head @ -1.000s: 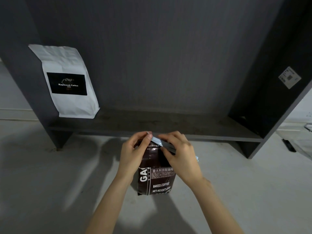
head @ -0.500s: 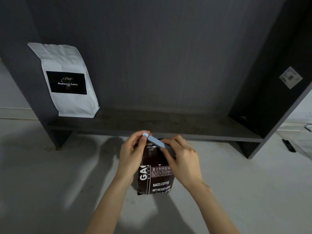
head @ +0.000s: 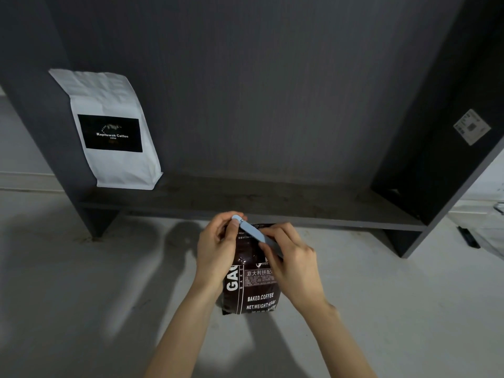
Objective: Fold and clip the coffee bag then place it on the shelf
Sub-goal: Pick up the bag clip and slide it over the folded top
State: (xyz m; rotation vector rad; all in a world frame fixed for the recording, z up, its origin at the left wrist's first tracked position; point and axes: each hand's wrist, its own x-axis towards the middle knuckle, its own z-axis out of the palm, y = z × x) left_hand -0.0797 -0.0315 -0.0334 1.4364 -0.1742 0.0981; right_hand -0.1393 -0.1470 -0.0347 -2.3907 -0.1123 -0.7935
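The pale blue bag clip [head: 255, 236] has swung flatter across the folded top of the dark coffee bag [head: 249, 285], which stands on the floor before the shelf [head: 313, 205]. The left hand [head: 216, 257] grip pinches its hinge end; the right hand [head: 293, 264] grip presses the other end shut, so clipping looks nearly finished.

"BAKED.COFFEE" on dark bag [head: 253, 282]

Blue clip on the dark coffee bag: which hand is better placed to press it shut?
Probably the right hand: it lies over the long free end of the blue clip, while the left hand pinches the hinge end and steadies the dark coffee bag.
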